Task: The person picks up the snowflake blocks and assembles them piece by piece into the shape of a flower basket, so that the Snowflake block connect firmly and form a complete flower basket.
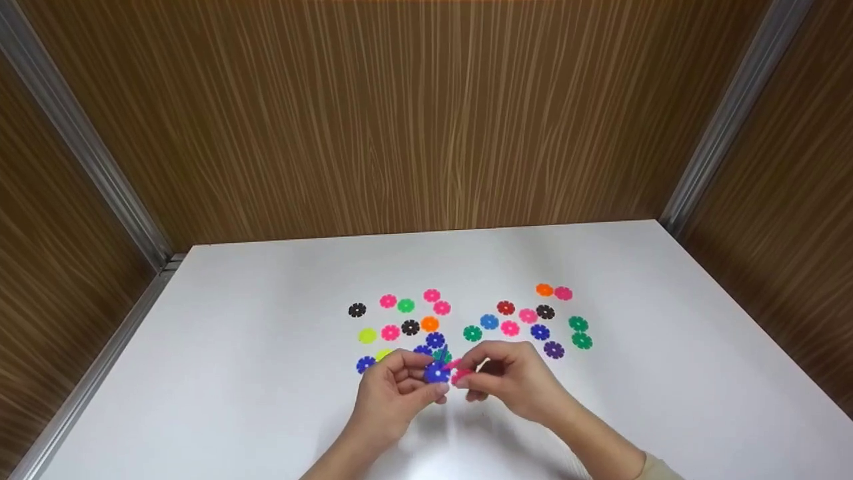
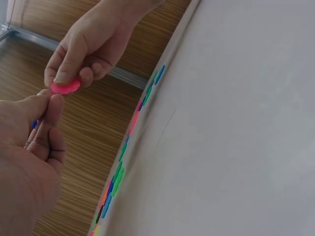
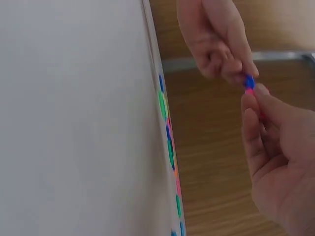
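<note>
Over the white table point(image 1: 266, 373), my left hand point(image 1: 400, 387) pinches a blue notched disc point(image 1: 436, 373) between thumb and fingers. My right hand point(image 1: 513, 377) pinches a pink disc point(image 1: 458, 375) and holds it edge-on against the blue one. In the left wrist view the pink disc point(image 2: 65, 86) sits in the right hand's point(image 2: 93, 44) fingertips, just above my left hand's fingers point(image 2: 47, 115). The right wrist view shows the blue disc point(image 3: 249, 81) meeting the pink disc point(image 3: 250, 91) between the left hand point(image 3: 216, 39) and the right hand point(image 3: 280, 147).
Several loose discs lie in two clusters behind the hands, one on the left point(image 1: 400, 320) and one on the right point(image 1: 533, 320), in pink, green, blue, black, orange, yellow and purple. Wood-grain walls point(image 1: 426, 120) with metal corner rails point(image 1: 86, 153) enclose the table.
</note>
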`<state>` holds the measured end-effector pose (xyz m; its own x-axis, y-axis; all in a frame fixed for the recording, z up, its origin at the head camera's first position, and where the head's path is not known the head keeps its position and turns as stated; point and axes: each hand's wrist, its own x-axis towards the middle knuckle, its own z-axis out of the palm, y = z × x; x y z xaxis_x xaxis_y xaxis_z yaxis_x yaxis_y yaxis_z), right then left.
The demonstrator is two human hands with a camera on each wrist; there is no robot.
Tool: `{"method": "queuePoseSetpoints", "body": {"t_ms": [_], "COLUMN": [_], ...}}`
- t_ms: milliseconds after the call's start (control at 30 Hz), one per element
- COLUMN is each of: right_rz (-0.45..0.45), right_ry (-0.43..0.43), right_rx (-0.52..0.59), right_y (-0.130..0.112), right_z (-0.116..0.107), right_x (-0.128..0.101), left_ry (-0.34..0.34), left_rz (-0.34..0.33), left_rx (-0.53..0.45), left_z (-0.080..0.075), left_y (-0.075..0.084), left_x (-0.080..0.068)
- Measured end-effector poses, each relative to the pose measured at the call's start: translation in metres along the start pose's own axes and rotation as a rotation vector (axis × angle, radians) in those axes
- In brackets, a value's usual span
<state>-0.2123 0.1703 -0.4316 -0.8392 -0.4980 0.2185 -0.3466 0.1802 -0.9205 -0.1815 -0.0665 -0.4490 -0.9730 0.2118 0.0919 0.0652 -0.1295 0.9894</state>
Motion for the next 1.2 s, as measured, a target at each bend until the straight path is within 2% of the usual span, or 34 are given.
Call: {"method": "queuePoseSetpoints", "body": {"t_ms": [133, 233, 400, 567, 900, 1033, 1200], "right_rz": [-0.097, -0.119, -0.110, -0.100, -0.036, 0.009, 0.148], "right_ry": [0.037, 0.043, 0.054, 0.069, 0.044, -0.014, -0.078], "right_rx": [0.029, 0.045, 0.044, 0.001, -0.006, -0.012, -0.120], "right_y": [0.002, 0.004, 0.004, 0.003, -0.001, 0.001, 0.016], "right_z": [0.005, 0.005, 0.004, 0.004, 0.006, -0.011, -0.056], "right_x": [-0.001, -0.001, -0.001, -0.001, -0.003, -0.002, -0.009], "left_ry": [-0.021, -0.017, -0.003, -0.043, -0.030, -0.008, 0.032], "left_rz": [0.025, 0.021, 0.004, 0.000, 0.027, 0.021, 0.032], "left_rx": [-0.012, -0.019, 0.018, 0.089, 0.072, 0.068, 0.043], "left_z": [0.001, 0.001, 0.002, 0.002, 0.005, 0.002, -0.008], "left_y": [0.001, 0.002, 0.003, 0.004, -0.002, 0.001, 0.001], "left_x": [-0.001, -0.002, -0.003, -0.006, -0.005, -0.003, 0.001]}}
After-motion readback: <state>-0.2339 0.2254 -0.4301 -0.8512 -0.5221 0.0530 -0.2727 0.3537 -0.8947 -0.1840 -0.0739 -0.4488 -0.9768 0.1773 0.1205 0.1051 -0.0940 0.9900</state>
